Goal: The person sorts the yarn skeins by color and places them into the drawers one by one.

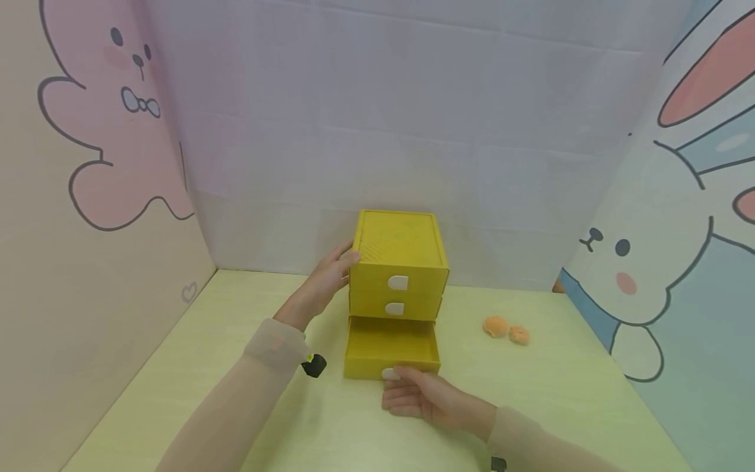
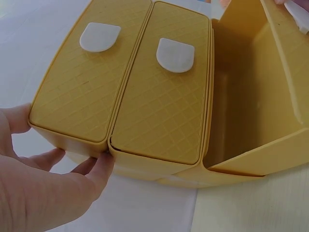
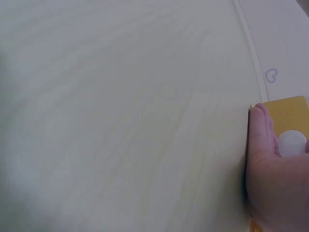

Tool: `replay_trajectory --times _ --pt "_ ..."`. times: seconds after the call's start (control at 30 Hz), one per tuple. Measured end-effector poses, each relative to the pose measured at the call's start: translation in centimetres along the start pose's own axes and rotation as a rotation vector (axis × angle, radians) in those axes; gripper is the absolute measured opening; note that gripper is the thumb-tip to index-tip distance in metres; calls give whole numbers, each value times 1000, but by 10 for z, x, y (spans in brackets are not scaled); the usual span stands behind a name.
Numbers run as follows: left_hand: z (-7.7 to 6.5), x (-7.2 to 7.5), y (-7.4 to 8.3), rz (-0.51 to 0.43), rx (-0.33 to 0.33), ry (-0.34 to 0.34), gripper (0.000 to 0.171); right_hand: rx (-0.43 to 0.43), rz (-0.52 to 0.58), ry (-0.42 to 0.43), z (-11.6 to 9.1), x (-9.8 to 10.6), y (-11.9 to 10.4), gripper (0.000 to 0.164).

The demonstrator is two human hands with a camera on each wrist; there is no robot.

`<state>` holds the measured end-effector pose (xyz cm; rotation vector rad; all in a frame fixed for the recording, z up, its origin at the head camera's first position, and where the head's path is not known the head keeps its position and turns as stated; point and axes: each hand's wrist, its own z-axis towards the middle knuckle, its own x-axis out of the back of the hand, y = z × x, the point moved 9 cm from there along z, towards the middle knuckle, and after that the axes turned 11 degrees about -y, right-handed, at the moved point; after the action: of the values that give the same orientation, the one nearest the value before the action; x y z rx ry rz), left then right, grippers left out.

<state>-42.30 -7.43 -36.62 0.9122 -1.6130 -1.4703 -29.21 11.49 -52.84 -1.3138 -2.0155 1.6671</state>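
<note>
A small yellow drawer cabinet [image 1: 401, 239] with white tab handles stands on the table before me. Its two upper drawers are closed, and the bottom drawer [image 1: 392, 337] is pulled out toward me. My left hand [image 1: 321, 285] rests against the cabinet's left side. In the left wrist view the fingertips [image 2: 104, 166] press along that side, one digit lying at the top corner. My right hand [image 1: 425, 396] is at the drawer's front, the thumb over its white tab [image 1: 389, 373] and the fingers below, pinching it. The right wrist view shows the hand [image 3: 280, 183] beside a round white tab.
Two small orange lumps [image 1: 495, 326] lie on the pale table [image 1: 531, 400] to the right of the cabinet. A white cloth wall [image 1: 413, 131] rises behind it. Panels with cartoon animals [image 1: 660, 262] bound both sides.
</note>
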Motion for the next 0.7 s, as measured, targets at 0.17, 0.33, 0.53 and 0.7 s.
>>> replay_trajectory --times 0.17,0.33,0.53,0.7 --pt "-2 -1 0 -3 5 0 66 -1 -2 -5 -4 -3 4 59" --pt "-3 -1 0 -3 11 2 66 -8 -8 -11 -7 -7 7 60" --pt "-2 -1 0 -5 3 -1 66 -18 -12 -9 -11 -10 11 61" --pt "-3 0 0 -8 2 0 66 -31 -8 -3 -13 -11 14 63"
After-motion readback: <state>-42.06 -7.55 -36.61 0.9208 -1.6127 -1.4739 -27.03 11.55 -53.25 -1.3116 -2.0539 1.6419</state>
